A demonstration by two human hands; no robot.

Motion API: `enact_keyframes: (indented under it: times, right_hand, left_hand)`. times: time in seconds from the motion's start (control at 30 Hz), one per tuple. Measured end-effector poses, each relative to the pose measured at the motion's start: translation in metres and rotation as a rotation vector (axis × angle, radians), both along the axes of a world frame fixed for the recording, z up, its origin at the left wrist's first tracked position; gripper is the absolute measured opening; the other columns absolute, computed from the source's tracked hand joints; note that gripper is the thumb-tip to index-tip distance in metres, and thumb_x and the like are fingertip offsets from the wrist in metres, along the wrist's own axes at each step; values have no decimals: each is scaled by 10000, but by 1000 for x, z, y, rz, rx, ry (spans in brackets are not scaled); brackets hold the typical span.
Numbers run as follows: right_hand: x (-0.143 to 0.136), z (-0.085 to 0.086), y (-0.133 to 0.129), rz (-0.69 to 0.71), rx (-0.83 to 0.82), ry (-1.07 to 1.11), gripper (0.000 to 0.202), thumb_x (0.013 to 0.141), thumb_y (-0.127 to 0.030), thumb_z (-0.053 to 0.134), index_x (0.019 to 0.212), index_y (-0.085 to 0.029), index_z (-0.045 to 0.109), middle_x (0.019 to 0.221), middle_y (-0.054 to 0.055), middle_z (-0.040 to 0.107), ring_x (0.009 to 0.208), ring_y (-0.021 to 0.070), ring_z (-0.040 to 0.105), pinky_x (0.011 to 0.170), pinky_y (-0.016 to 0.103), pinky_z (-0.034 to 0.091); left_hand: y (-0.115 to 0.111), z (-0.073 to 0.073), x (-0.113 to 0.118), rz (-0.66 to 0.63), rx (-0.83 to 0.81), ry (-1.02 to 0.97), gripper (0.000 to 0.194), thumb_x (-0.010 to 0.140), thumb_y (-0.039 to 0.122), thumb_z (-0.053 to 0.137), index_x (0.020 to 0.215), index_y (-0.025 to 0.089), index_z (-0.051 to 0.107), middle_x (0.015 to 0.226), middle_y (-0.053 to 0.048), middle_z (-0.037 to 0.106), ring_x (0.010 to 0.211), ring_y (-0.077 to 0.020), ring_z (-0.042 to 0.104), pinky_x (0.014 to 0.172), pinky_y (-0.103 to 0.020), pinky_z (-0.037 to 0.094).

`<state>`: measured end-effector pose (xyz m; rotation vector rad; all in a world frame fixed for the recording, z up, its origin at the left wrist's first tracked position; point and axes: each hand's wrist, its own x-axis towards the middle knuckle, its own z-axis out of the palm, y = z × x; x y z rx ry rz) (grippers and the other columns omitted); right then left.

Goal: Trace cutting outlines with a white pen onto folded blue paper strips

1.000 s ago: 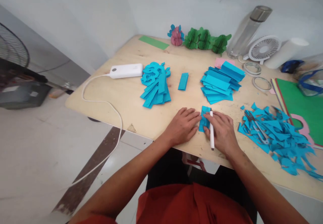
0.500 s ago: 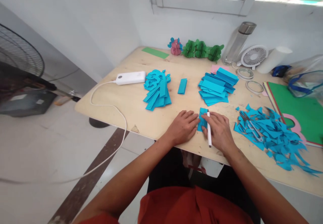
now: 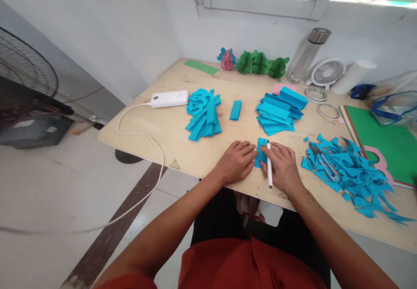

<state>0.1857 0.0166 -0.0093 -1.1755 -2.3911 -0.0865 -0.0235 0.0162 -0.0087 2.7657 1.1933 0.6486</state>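
Note:
A small folded blue paper point(image 3: 260, 154) lies near the table's front edge between my two hands. My left hand point(image 3: 237, 161) rests flat on the table, its fingertips at the left edge of that paper. In my right hand point(image 3: 285, 167) is a white marker point(image 3: 269, 169), held with its dark lower end pointing towards me. The thumb and fingers of this hand also touch the right side of the paper. Beyond the hands are a single folded blue strip point(image 3: 235, 110), a pile of folded blue papers point(image 3: 276, 111) and a fan of cut blue shapes point(image 3: 203, 117).
Blue paper scraps point(image 3: 355, 174) with scissors point(image 3: 327, 163) among them lie at the right, beside a green sheet point(image 3: 384, 143). A white power bank point(image 3: 169, 99) with a cable sits left. Paper figures point(image 3: 259, 63), a bottle point(image 3: 306, 56) and a small fan point(image 3: 328, 72) stand at the back.

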Motion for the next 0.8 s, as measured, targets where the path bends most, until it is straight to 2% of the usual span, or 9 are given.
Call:
enact_keyframes:
  times: [0.4,0.63,0.8]
  right_hand:
    - [-2,3,-1,-7,-57,1,444,883,-271,551,1324,-218,547,1223,103,669,1207,313,518,957,486,368]
    - [-4,4,-1,-1,-74,27,470,890,-254,545,1359,-240,513,1242,97,661,1193,311,527,962,497,365]
    - [-5,6,-1,-1,-65,17,446,898,-248,541,1343,-222,523,1235,96,662,1195,297,519,967,476,365]
  left_hand:
    - [2,0,-3,0,-87,-85,417,902,237,482,1302,133,531,1349,-111,580,1247,-268,508,1074,-468,386]
    - [3,-1,-4,12,-70,-140,320,902,198,467,1180,127,607,1320,-110,604,1218,-265,539,1065,-464,401]
    - [1,2,-4,-40,-7,-91,294,933,217,454,1164,129,614,1303,-105,619,1204,-265,550,1044,-457,419]
